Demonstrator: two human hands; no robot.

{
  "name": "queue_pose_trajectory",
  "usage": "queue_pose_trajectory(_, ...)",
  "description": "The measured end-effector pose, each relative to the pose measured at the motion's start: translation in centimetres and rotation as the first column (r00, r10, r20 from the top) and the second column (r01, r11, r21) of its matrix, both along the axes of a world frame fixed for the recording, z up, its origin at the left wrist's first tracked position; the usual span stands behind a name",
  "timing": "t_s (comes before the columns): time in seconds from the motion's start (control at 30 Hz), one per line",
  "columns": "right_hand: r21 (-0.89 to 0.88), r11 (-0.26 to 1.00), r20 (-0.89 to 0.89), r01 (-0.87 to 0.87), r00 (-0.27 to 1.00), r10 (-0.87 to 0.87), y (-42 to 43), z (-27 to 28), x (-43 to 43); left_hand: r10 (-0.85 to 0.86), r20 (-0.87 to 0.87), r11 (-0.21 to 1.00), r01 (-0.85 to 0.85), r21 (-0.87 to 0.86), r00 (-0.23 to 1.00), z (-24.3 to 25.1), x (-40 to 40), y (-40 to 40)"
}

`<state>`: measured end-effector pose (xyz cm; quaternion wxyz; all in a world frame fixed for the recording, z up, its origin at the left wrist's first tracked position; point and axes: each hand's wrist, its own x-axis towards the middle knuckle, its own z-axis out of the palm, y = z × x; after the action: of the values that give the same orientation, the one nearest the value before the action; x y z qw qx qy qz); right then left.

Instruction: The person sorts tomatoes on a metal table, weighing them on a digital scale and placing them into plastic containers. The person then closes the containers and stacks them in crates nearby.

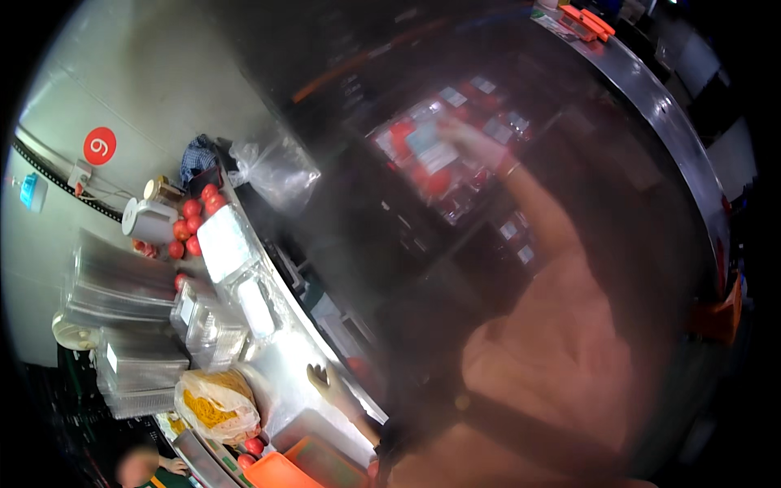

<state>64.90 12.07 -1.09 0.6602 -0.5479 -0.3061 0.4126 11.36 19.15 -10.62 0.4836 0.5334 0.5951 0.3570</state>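
My right hand [468,139], blurred and pale, perhaps gloved, reaches out over a dark lower area. Its fingers grip the edge of a clear pack with a pale label [432,147]. Beneath and around the hand lie more clear packs with red contents [438,182], some of them labelled. My left hand [325,381] hovers at the near edge of the steel counter [293,360], fingers apart and holding nothing; a dark band is on that wrist. An orange tray [277,473] stands below it in the picture.
Tomatoes [192,208], a white jug [146,219], stacked clear plastic containers [143,366] and a bag of yellow food [213,405] crowd the counter. A clear plastic bag [277,171] hangs over its edge. Another person [152,470] is at the lower left.
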Motion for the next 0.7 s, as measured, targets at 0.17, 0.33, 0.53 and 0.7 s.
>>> queue_pose_trajectory(0.17,-0.248,0.866,0.525,0.435,0.811,-0.258,-8.3,2.2,14.8,0.015,-0.187,0.999,-0.022,-0.031,0.982,-3.4,-2.0,-2.2)
queue_pose_trajectory(0.33,-0.407,0.212,0.913,0.889,0.401,0.070,-13.9,0.5,24.1,0.000,-0.296,0.996,0.026,0.084,0.955,-5.9,-0.6,-2.0)
queue_pose_trajectory(0.53,-0.088,0.955,0.895,0.282,0.442,-0.048,8.7,-5.4,2.4,-0.068,-0.527,0.996,0.088,0.012,0.847,-1.9,0.4,-1.7)
queue_pose_trajectory(0.7,0.198,0.877,0.899,-0.438,0.437,0.015,21.3,-4.9,-19.1,0.237,-0.278,0.972,-0.228,0.065,0.931,-3.3,0.7,-2.7)
